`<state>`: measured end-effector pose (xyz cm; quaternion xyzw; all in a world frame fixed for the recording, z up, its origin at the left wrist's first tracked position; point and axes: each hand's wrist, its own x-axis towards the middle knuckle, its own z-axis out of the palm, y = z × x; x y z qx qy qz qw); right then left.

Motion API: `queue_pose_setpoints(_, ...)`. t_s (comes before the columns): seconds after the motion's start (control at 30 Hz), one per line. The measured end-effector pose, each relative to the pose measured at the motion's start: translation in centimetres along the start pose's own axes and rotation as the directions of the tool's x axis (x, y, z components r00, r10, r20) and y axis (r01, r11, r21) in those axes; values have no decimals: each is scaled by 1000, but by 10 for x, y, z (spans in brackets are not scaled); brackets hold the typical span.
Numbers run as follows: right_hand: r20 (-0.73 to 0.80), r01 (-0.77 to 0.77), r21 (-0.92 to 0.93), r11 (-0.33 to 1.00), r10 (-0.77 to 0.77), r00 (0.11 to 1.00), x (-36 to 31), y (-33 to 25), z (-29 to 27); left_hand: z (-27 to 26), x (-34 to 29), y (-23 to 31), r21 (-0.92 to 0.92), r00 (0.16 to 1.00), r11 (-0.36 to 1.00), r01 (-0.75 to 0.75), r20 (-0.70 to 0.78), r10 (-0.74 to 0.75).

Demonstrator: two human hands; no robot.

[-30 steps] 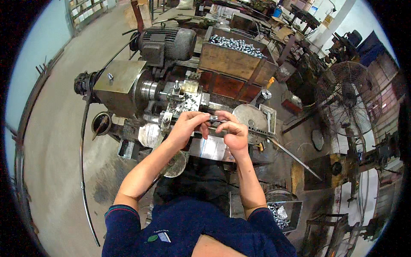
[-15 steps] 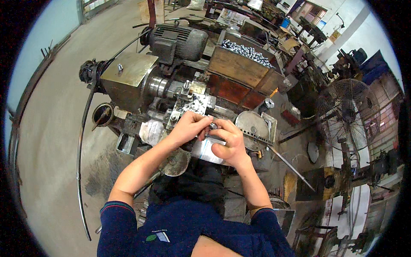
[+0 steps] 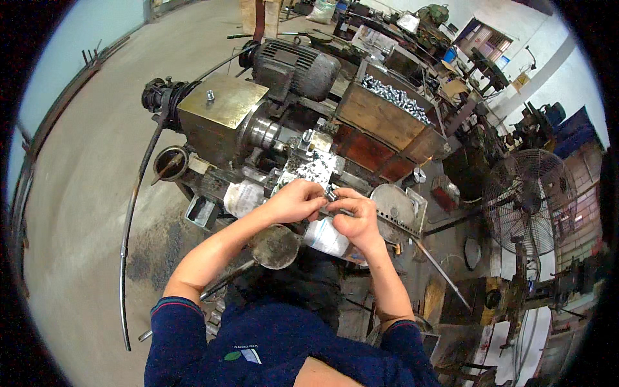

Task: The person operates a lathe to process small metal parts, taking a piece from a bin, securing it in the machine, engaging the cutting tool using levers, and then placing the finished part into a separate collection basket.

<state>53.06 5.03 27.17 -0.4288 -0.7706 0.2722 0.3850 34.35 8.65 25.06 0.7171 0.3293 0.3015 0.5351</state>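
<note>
Between my hands is a small shiny metal cylinder [image 3: 331, 192], partly covered by fingers. My left hand [image 3: 296, 201] is closed, its fingertips pinching the part from the left. From the other side my right hand [image 3: 357, 218] grips it with thumb and bent fingers. Both hands are in front of a lathe-like machine, just short of its slide [image 3: 312, 169], which is strewn with dark metal chips. A round steel spindle [image 3: 265, 133] juts from the machine's headstock at the left of the slide. One similar small metal part [image 3: 210, 96] stands on the brass-coloured headstock cover [image 3: 225, 97].
A wooden box [image 3: 379, 116] behind the slide holds many small shiny metal parts [image 3: 396, 97]. Below my hands lie a white packet [image 3: 327, 240] and a round handwheel [image 3: 275, 246]. To the right are a round metal plate [image 3: 392, 204], a long rod [image 3: 442, 274] and a caged fan [image 3: 530, 200].
My view has shifted, so the machine and box appear farther right and lower. My hands remain together on the small metal cylinder, which shows more plainly between the fingertips now.
</note>
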Motion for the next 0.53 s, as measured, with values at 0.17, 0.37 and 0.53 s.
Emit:
queue_pose_setpoints(0.17, 66, 68, -60, 996, -64, 996, 28, -6, 2, -34, -42, -2, 237, 986, 967, -89, -118, 119)
queue_pose_setpoints(0.37, 197, 400, -295, 868, -355, 914, 100, -9, 27, -114, -154, 40, 312, 954, 947, 81, -300, 17)
queue_pose_setpoints(0.53, 381, 301, -698, 649, -19, 924, 166, 17, 89, -176, -252, 19, 653, 653, 39, 756, -749, -111)
